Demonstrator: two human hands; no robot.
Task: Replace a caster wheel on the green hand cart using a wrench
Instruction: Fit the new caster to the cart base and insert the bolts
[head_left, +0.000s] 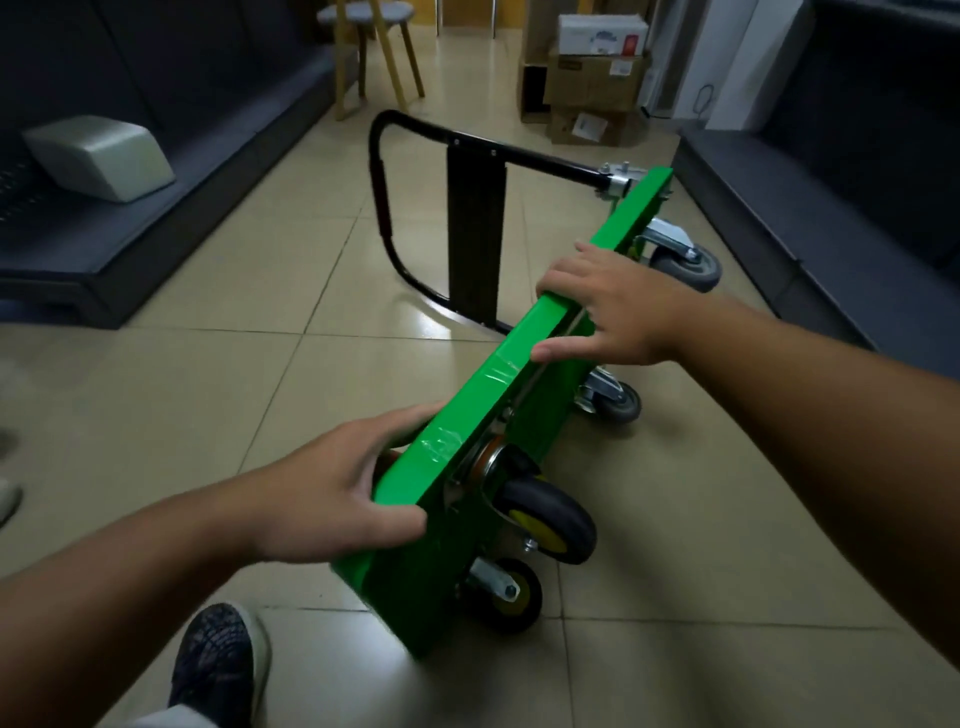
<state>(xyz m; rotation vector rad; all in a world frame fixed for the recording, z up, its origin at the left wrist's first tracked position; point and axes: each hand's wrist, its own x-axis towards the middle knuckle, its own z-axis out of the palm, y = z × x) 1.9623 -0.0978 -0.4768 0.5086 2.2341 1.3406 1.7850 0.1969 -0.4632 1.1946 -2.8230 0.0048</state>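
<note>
Head view: cardboard boxes (592, 78) and chair (374, 47) beyond tipped cart (483, 400).

- cart (470, 400): glossy green paint, clear tape patches
- handle (540, 154): black metal tube
- casters (685, 257): grey rubber, shiny metal brackets
- floor (218, 395): glossy beige tile

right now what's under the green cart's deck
The green cart stands on edge, so its underside shows two yellow-hubbed casters nearby and two grey casters farther. Their mounting plates and bolts are mostly covered by the deck's rim.
</note>
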